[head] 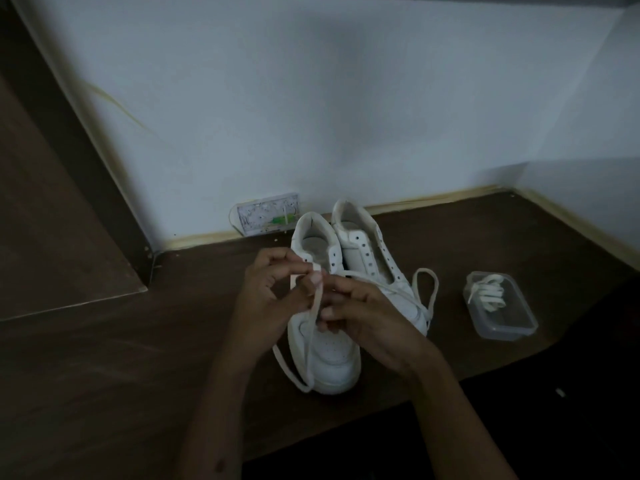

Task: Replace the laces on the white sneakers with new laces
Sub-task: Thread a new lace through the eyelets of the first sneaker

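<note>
Both hands pinch the lace, hiding the near sneaker's eyelets

Dark brown wood desk, set into a wall corner. On it: two white sneakers side by side, toes toward the person; one lace looping onto the desktop beside them; clear plastic container to their right, well apart, holding bundled laces.

sneakers on table, container right
</note>
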### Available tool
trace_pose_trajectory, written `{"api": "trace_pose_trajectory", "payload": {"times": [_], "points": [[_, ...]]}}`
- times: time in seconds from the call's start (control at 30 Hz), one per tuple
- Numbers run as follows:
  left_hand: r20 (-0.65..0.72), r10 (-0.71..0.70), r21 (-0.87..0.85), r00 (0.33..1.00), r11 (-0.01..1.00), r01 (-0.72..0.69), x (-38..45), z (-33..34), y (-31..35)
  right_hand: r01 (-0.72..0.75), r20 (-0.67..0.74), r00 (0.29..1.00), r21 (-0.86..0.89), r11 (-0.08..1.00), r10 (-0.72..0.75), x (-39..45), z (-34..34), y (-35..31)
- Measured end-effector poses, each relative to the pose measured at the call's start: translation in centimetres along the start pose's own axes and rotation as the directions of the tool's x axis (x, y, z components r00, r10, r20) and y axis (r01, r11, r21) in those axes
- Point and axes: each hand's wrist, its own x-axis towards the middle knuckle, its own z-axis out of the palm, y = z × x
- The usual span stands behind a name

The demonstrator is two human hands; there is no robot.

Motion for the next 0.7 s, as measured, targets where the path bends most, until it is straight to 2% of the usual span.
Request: {"api": "trace_pose_trajectory", "payload": {"times": [0.1,0.17,0.23,0.3,0.33,0.4,0.47,0.53,0.6,0.7], "points": [[-0.116,-0.037,0.044,0.993,0.998,0.042,0.4,-0.6,-0.5,-0.105,0.007,0.994,0.11,0.988,0.105,-0.4,-1.3,-0.5],[-0.238,-0.072,0.141,0.969,0.984,0.108,0.6,-1.2,-1.1,-0.137,-0.066,0.988,0.038,0.99,0.14,-0.8,-2.3,-0.7],[-0.374,-0.159,0.259,0.914,0.928,0.268,0.7,-2.2,-2.6,-0.162,-0.14,0.978,-0.042,0.986,0.154,-1.2,-3.4,-0.9],[-0.425,-0.262,0.359,0.866,0.83,0.427,0.6,-3.1,-4.0,-0.161,-0.197,0.971,-0.12,0.98,0.135,-1.6,-4.2,-1.0],[-0.414,-0.297,0.39,0.861,0.797,0.462,0.6,-3.3,-4.4,-0.155,-0.228,0.967,-0.157,0.975,0.117,-1.7,-4.4,-1.0],[-0.338,-0.272,0.405,0.901,0.822,0.4,0.5,-3.0,-4.2,-0.121,-0.271,0.96,-0.195,0.973,0.066,-1.7,-4.5,-0.9],[-0.149,-0.148,0.373,0.978,0.907,0.194,0.5,-1.8,-2.6,-0.069,-0.272,0.962,-0.218,0.973,0.007,-1.4,-4.1,-0.9],[0.042,-0.023,0.28,0.999,0.96,0.011,0.4,0.0,-0.7,-0.021,-0.264,0.964,-0.206,0.978,-0.035,-1.0,-3.4,-0.9],[0.078,0.075,0.232,0.994,0.968,-0.092,0.2,1.3,-0.3,0.022,-0.259,0.963,-0.179,0.984,-0.069,-0.7,-2.8,-0.7],[-0.013,0.115,0.31,0.993,0.945,-0.106,0.4,1.6,-1.3,0.014,-0.246,0.967,-0.187,0.982,-0.061,-0.4,-2.5,-0.6]]}}
